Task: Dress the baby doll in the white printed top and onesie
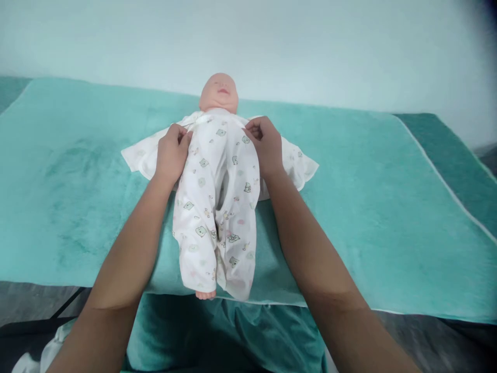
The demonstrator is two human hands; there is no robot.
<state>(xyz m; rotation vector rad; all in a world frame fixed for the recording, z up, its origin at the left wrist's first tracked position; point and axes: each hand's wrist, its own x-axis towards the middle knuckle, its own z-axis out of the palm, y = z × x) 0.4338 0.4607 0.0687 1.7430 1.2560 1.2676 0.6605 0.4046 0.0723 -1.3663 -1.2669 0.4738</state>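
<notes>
A baby doll lies on its back, head toward the wall, on a teal plush cover. White patterned baby trousers cover its legs and reach up to the chest; toes of one foot poke out at the cuff on the left. Under them spreads a white baby shirt, its sleeves out to both sides. My left hand pinches the trousers' upper edge on the left. At the opposite side my right hand pinches that edge too. Both sets of fingers are closed on the fabric.
The teal cover spreads over the table to both sides, with a darker teal strip at the right end. A pale wall stands behind. More teal cloth hangs below the front edge, and white fabric shows at lower left.
</notes>
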